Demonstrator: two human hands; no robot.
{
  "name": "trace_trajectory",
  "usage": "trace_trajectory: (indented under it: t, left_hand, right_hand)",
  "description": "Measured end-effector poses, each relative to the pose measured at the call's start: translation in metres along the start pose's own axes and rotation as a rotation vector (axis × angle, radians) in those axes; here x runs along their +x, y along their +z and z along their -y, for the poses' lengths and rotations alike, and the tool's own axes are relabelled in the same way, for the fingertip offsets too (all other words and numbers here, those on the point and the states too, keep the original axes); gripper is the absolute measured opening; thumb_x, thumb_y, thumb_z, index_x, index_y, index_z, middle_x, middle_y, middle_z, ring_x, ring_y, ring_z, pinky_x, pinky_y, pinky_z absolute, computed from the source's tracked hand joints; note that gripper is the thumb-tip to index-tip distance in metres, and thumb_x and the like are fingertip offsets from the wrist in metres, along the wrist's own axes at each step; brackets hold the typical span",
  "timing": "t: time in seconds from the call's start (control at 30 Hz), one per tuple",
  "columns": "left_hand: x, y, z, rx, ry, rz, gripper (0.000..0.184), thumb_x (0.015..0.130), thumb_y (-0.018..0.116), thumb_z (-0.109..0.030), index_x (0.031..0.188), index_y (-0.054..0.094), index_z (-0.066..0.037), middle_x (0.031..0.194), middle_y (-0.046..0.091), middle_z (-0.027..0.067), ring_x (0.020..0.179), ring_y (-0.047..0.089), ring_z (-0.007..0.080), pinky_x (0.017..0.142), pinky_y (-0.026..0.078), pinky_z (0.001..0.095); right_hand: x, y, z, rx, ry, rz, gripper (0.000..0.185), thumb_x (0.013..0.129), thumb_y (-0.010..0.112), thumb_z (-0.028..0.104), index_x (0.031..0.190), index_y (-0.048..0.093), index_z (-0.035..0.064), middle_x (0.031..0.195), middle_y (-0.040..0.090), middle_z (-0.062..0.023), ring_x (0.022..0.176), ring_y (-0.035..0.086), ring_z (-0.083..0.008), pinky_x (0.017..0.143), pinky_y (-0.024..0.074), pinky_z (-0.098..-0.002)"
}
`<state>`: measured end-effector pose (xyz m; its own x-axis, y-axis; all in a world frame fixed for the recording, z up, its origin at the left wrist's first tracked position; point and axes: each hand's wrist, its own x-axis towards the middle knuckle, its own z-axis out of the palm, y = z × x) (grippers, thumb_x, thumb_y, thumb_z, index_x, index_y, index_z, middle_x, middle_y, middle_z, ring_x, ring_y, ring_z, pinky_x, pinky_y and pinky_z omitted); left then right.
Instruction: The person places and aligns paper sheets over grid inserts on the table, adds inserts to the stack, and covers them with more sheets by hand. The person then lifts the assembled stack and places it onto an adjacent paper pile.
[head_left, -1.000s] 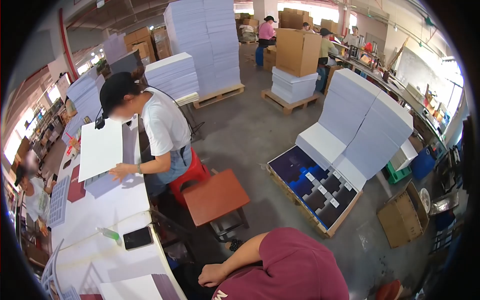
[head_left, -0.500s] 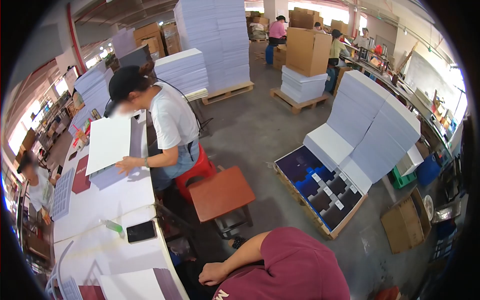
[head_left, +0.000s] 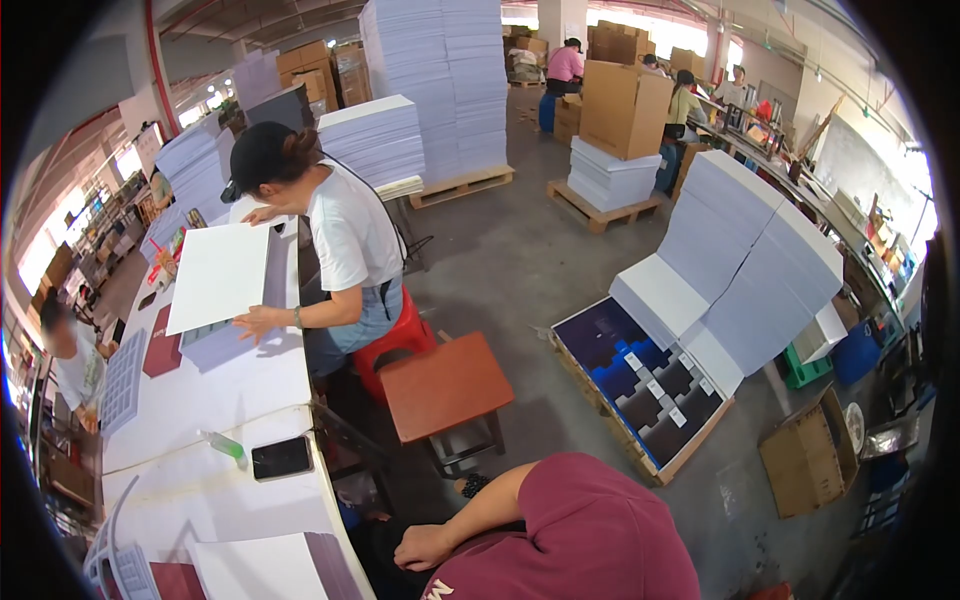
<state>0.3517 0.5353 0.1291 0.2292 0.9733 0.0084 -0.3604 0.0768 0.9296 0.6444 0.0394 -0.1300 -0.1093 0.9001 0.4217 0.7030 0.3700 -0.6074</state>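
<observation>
My right hand [head_left: 425,546] rests low in the view on dark cloth at my lap, its fingers curled and nothing visible in them. A bare forearm joins it to my maroon sleeve [head_left: 590,525]. Just beyond that forearm shows a black beaded bracelet [head_left: 474,486] with a bit of skin; it may be at my left wrist, whose fingers are hidden. Left of my right hand is the white table [head_left: 240,505], with a stack of white sheets [head_left: 265,568], a black phone [head_left: 282,458] and a green-bottomed bottle [head_left: 222,444] on it.
A co-worker [head_left: 345,230] in a white shirt handles a white board [head_left: 220,278] at the table. A brown stool [head_left: 447,388] stands beside a red one [head_left: 405,335]. Paper stacks [head_left: 740,250] and printed sheets [head_left: 640,385] lie on a pallet; an open carton [head_left: 805,455] is at right.
The view has swung so that the surroundings sit further right. The co-worker's far hand now shows at the board's upper edge. My right hand has stayed at my lap.
</observation>
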Motion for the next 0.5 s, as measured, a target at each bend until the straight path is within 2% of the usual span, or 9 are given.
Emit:
trace_trajectory:
  t: [0.5]
  left_hand:
    - [-0.012, -0.009, -0.009, -0.001, 0.007, -0.015, 0.033, 0.100, 0.045, -0.023, 0.122, 0.057, -0.001, 0.118, 0.060, 0.0108, 0.113, 0.054, 0.0207, 0.100, 0.044, 0.0386]
  right_hand:
    - [0.001, -0.001, 0.003, -0.002, -0.012, -0.020, 0.009, 0.081, 0.061, 0.018, 0.086, 0.061, 0.0096, 0.078, 0.062, -0.0072, 0.073, 0.063, -0.0291, 0.062, 0.0496, -0.0428]
